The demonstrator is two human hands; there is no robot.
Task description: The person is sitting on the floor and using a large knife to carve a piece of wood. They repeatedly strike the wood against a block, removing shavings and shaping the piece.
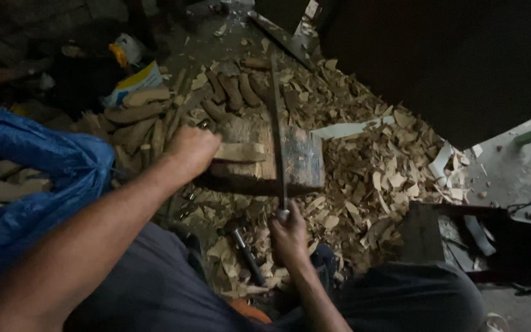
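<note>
My left hand (190, 149) grips a pale short piece of wood (241, 152) and holds it flat on a wooden chopping block (250, 172). My right hand (288, 237) is closed round the handle of a long broad-bladed chopping knife (299, 157). Its blade lies over the right part of the block, just right of the wood piece, with the narrow tip reaching far up the pile. Wood chips (370, 178) cover the floor around the block.
Several roughly shaped wooden pieces (139, 114) lie stacked behind and left of the block. A blue plastic sack (38, 166) with wood in it sits at the left. A small hammer-like tool (246, 249) lies among chips near my knees. A dark block (422, 230) stands at right.
</note>
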